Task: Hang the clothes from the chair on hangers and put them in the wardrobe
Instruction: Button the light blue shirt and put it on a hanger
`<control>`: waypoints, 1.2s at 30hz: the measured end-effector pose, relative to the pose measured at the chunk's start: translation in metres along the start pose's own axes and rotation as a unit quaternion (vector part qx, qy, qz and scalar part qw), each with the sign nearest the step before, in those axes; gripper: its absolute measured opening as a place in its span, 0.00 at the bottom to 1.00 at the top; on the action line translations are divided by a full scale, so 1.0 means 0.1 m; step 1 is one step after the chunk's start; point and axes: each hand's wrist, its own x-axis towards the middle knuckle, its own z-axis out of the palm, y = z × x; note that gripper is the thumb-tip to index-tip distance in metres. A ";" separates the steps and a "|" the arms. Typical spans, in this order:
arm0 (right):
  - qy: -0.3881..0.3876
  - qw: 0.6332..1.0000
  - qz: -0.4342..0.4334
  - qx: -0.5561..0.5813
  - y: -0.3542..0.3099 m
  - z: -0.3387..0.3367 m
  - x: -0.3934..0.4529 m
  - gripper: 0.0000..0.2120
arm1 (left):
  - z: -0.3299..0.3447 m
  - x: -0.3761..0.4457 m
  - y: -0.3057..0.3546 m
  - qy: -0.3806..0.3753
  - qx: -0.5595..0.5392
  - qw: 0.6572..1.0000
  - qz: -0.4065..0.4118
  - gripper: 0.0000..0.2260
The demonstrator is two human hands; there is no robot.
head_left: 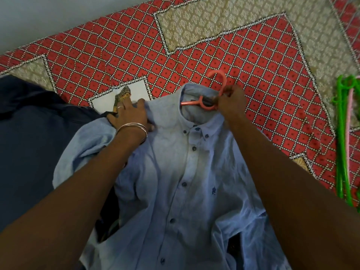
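Head cam looks down on a light blue button-up shirt (187,172) spread face up on a red patterned bedspread (116,47), lying right under and between both hands. Right hand (230,101) is pinching the neck of a coral plastic hanger (206,106) poking out of the collar, while the left hand (129,114) grabs the shirt's shoulder fabric. Some dark navy clothes (29,143) sit left of the left hand, and a green hanger (343,133) lies well off to the right of the right hand.
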 end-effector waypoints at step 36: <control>-0.007 0.960 -0.279 -0.005 -1.26 -2.33 -1.01 0.08 | -1.92 -1.30 0.92 0.162 -0.339 0.877 0.300 0.21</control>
